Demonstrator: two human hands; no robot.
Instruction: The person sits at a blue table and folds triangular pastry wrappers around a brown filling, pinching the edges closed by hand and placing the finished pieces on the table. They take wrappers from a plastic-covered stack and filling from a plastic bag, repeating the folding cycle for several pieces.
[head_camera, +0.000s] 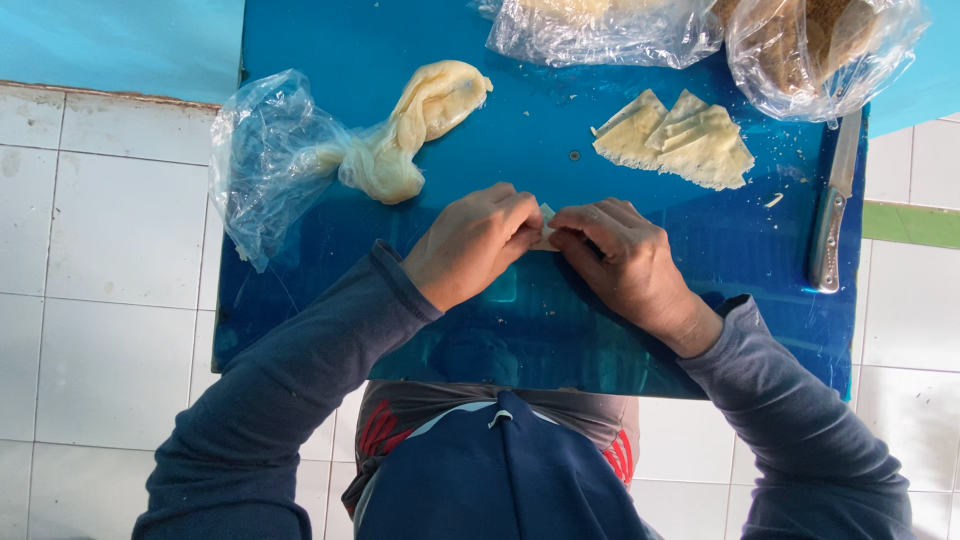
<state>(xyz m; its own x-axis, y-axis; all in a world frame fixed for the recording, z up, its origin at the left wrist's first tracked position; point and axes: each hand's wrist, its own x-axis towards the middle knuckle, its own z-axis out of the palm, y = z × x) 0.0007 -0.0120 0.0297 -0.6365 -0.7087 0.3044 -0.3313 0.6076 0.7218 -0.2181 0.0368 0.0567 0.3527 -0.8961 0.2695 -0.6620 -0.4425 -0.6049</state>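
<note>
My left hand and my right hand meet at the middle of a blue board. Both pinch a small pale piece of dough sheet between their fingertips; most of it is hidden by the fingers. Beyond my left hand lies a twisted lump of yellowish dough, partly out of a clear plastic bag. Beyond my right hand sits a small pile of pale triangular dough pieces.
A steel knife lies along the board's right edge. Two clear plastic bags with contents sit at the far edge, one holding pale material and one holding brown material. White tiled floor surrounds the board.
</note>
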